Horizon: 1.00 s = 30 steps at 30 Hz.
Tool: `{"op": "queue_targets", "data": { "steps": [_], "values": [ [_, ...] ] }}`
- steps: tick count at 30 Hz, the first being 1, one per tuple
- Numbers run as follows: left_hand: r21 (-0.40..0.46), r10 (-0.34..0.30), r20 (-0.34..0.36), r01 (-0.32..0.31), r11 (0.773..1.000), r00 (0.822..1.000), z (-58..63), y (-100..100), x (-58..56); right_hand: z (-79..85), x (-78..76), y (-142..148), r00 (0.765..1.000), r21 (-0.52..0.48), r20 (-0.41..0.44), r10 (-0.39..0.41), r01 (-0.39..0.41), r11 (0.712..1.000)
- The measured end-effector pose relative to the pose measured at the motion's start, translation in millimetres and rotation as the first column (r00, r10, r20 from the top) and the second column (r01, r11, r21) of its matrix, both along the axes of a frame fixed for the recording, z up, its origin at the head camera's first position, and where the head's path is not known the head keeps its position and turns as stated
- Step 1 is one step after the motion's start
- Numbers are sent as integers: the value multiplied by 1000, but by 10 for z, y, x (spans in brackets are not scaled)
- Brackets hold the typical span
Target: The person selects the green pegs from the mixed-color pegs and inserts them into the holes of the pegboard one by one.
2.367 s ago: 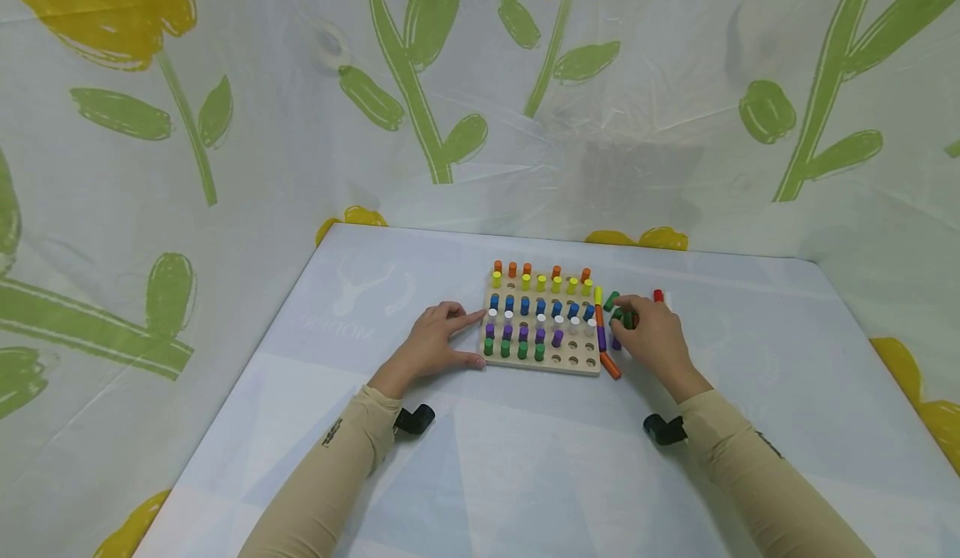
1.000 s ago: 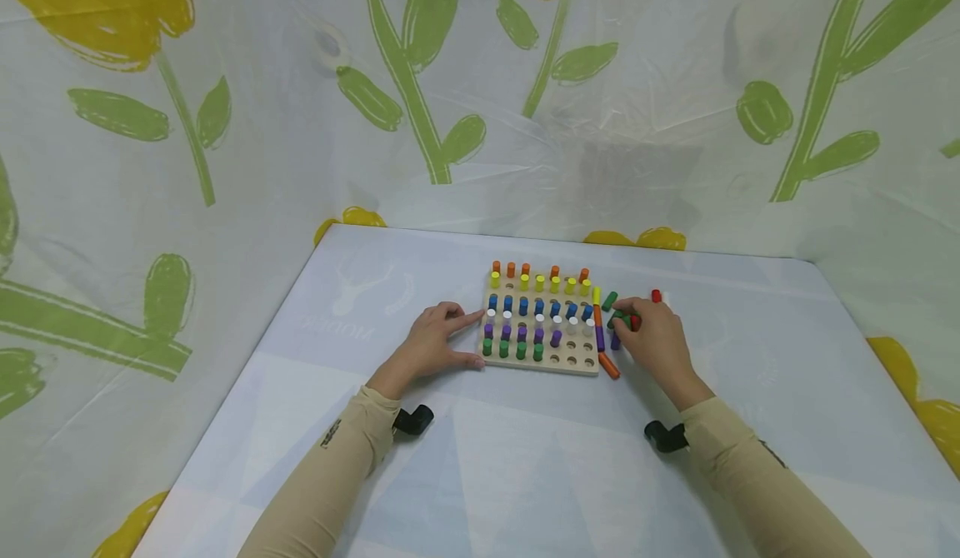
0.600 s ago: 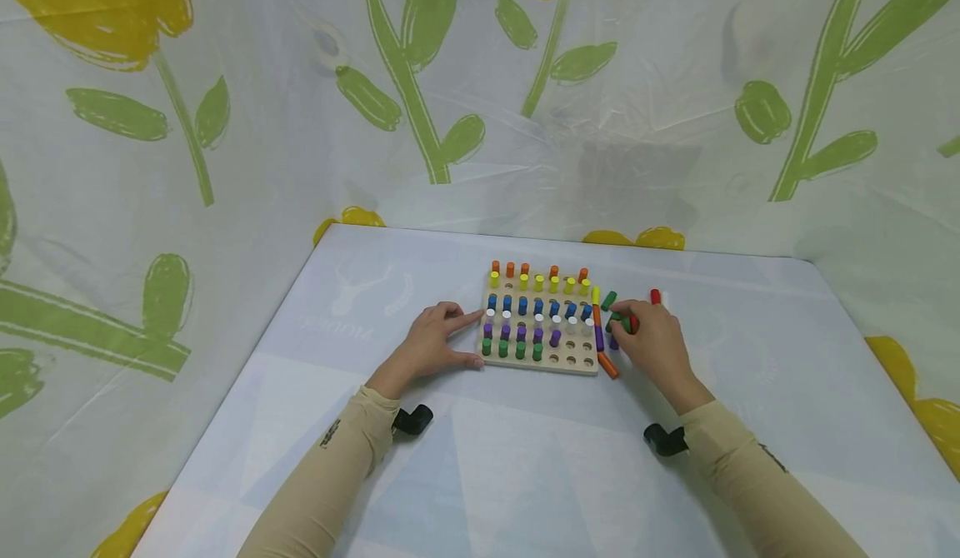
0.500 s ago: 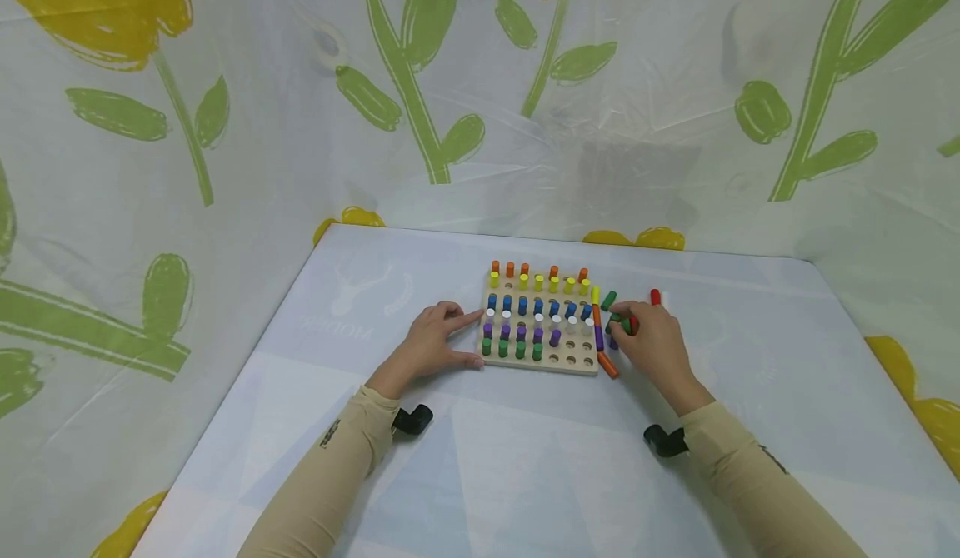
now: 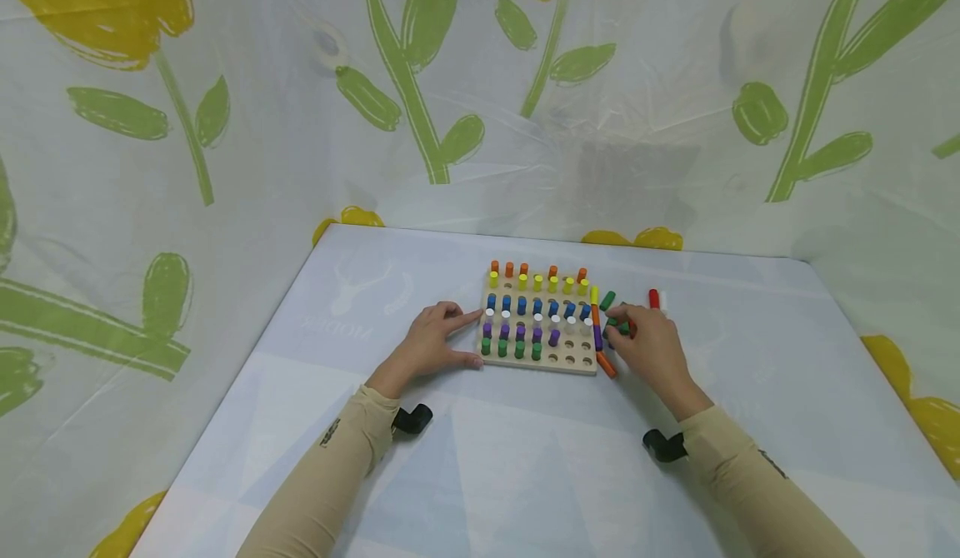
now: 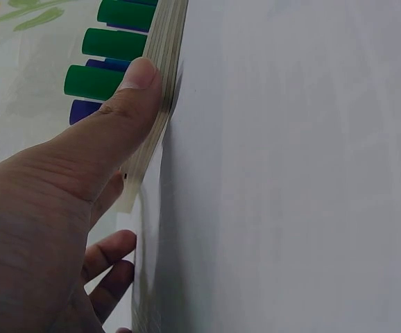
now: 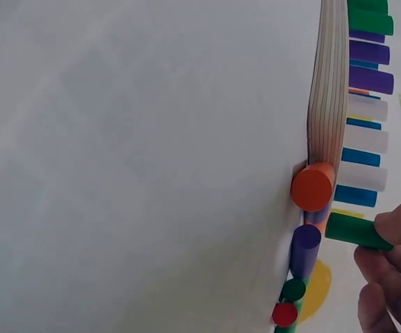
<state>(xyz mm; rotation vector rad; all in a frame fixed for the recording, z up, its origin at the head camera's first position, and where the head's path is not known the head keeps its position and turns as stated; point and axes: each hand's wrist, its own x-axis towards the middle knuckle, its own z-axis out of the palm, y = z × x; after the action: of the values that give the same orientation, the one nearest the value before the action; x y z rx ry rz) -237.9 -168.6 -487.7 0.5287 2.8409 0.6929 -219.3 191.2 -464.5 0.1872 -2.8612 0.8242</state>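
A wooden peg board [image 5: 536, 364] lies on the table in the head view, with rows of orange, yellow, blue, white, purple and green pegs standing in it. Several holes show at its front right. My left hand [image 5: 429, 341] touches the board's left side with thumb and index finger spread. In the left wrist view the thumb [image 6: 128, 97] presses on the board's edge beside the green pegs. At the board's right, my right hand [image 5: 654, 343] pinches a green peg [image 7: 353, 230] between thumb and fingers, seen clearly in the right wrist view.
Along the board's right edge lie loose yellow, orange and purple pegs [image 5: 597, 338]. A tilted orange peg [image 5: 607, 365] is at its front right corner. Beyond my right hand are a green peg [image 5: 607, 300], a red peg [image 5: 654, 298] and a white peg [image 5: 663, 301].
My right hand has shifted slightly down and left among the loose pegs, its fingertips now on a green peg. The left hand and the board look the same.
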Motion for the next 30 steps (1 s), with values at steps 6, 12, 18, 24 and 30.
{"op": "queue_targets", "data": {
  "steps": [6,12,18,24,30],
  "values": [
    [-3,5,8,-5,1000,1000,-1,0,0,8,42,-33,1000,7,4,3,-3,1000],
    [1,17,16,-17,1000,1000,-8,4,-8,13,71,-61,1000,11,-15,21,-21,1000],
    [0,16,11,-16,1000,1000,-20,3,-12,11,92,-82,999,21,-23,27,-27,999],
    [-4,15,11,-15,1000,1000,-22,4,-11,9,116,-84,998,11,-38,45,-44,999],
    [-5,9,8,-9,1000,1000,-8,5,-4,8,146,-94,997,-1,-53,64,-64,998]
  ]
}}
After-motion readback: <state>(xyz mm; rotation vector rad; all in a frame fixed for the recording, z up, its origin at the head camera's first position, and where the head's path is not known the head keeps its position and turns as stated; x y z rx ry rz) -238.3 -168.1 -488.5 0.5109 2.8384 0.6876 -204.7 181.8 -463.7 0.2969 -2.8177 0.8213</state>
